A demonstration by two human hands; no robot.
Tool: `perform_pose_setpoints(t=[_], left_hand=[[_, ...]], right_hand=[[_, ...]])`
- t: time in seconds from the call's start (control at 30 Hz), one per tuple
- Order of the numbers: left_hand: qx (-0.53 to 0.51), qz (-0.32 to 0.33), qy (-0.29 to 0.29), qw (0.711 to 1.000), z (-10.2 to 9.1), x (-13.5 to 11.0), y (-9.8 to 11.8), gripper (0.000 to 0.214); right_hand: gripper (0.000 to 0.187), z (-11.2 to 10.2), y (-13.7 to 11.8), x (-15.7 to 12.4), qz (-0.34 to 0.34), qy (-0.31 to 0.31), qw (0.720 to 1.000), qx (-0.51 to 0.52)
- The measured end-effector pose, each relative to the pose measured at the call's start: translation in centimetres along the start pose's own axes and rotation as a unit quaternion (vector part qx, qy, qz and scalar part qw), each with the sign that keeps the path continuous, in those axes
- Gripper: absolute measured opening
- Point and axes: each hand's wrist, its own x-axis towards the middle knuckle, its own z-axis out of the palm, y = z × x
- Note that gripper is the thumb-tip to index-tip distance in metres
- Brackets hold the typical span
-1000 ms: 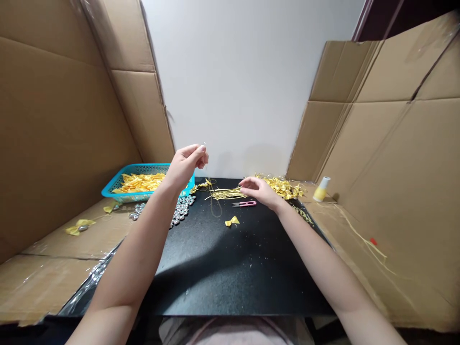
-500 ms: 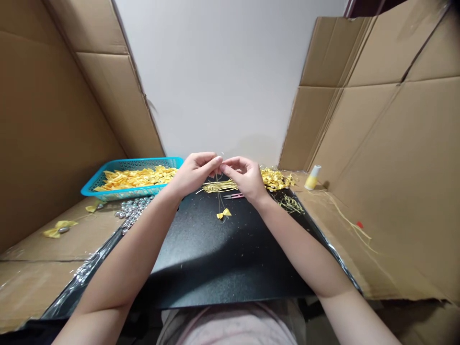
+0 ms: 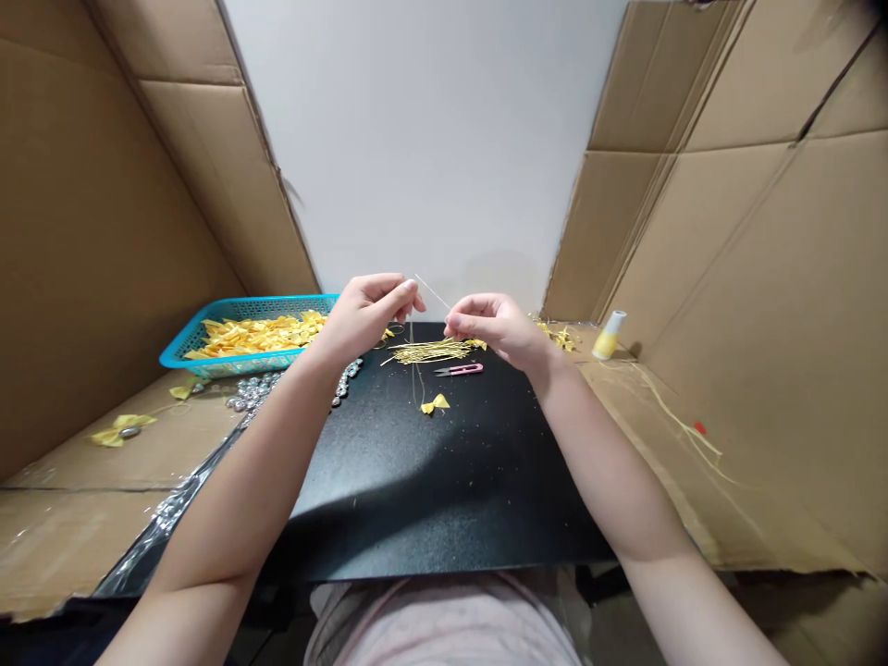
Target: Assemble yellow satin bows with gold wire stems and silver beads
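My left hand and my right hand are raised above the black mat, both pinched on a thin thread stretched between them. Another strand hangs down from my left fingers to a small yellow ribbon bow lying on the mat. Below my hands lie a bundle of gold wire pieces and pink thread snips.
A blue basket of yellow ribbon pieces stands at the left, with silver beads beside it. A yellow bow lies on the cardboard at left. A yellow thread spool stands at right. Cardboard walls enclose both sides.
My right hand rose from the gold wires to meet the left, and the two have now drawn slightly apart with the thread taut between them.
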Motion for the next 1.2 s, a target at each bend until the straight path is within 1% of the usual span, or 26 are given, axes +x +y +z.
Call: perform_pose_setpoints(t=[0.13, 0.27, 0.47, 0.57, 0.8, 0.87, 1.0, 1.2], left_hand=[[0.0, -0.007, 0.023, 1.0, -0.3, 0.0, 0.4, 0.03], [-0.004, -0.008, 0.039, 0.999, -0.5, 0.0, 0.5, 0.03], [-0.005, 0.004, 0.068, 0.998, -0.8, 0.0, 0.2, 0.031], [-0.02, 0.006, 0.076, 0.997, -1.0, 0.1, 0.0, 0.033], [-0.045, -0.004, 0.111, 0.993, -1.2, 0.1, 0.3, 0.029], [-0.058, 0.003, 0.124, 0.991, -1.3, 0.2, 0.2, 0.029], [-0.075, 0.013, 0.143, 0.987, -1.5, 0.3, 0.0, 0.03], [-0.129, 0.001, 0.14, 0.982, -1.8, 0.4, 0.2, 0.033]], right_hand=[[0.025, -0.5, 0.1, -0.2, 0.05, 0.008, 0.999, -0.002], [0.022, -0.6, 0.5, -0.2, 0.069, 0.011, 0.998, 0.006], [0.019, -0.3, 0.3, -0.3, 0.072, -0.005, 0.997, 0.002], [0.02, 0.0, 0.1, -0.4, 0.07, -0.011, 0.997, -0.008], [0.02, 0.2, -0.6, -0.9, 0.049, -0.045, 0.997, -0.035], [0.019, 0.0, -1.0, -1.1, 0.057, -0.064, 0.995, -0.048], [0.02, -0.4, -2.0, -1.7, 0.088, -0.125, 0.984, -0.086], [0.016, -0.8, -2.5, -2.0, 0.107, -0.189, 0.968, -0.126]])
